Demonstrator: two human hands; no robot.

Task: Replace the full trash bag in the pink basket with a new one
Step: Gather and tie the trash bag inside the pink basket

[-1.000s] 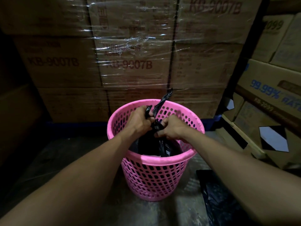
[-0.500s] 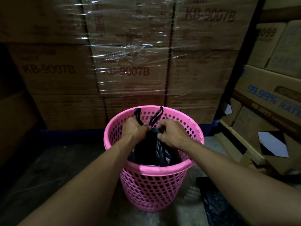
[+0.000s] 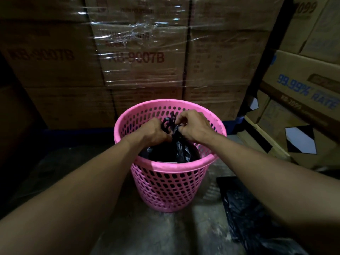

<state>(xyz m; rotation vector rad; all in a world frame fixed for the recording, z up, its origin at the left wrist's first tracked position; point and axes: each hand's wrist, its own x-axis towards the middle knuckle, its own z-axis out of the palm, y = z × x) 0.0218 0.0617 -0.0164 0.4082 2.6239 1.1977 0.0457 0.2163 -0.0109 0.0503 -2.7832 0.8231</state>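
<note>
A pink perforated basket (image 3: 171, 183) stands on the floor in front of me. Inside it sits a full black trash bag (image 3: 181, 150), its neck gathered and twisted into a knot just above the rim. My left hand (image 3: 153, 131) grips the bag's neck from the left. My right hand (image 3: 193, 126) pinches the twisted ends from the right. A second black plastic bag (image 3: 246, 216) lies flat on the floor to the right of the basket, partly hidden by my right forearm.
Stacked cardboard boxes (image 3: 139, 57) wrapped in clear film form a wall right behind the basket. More boxes (image 3: 301, 100) are stacked at the right. The floor (image 3: 165, 234) is dim concrete.
The long loose ends of the bag that stood up a second ago are now pulled down into a tight knot between my hands. Both hands have moved closer together.
</note>
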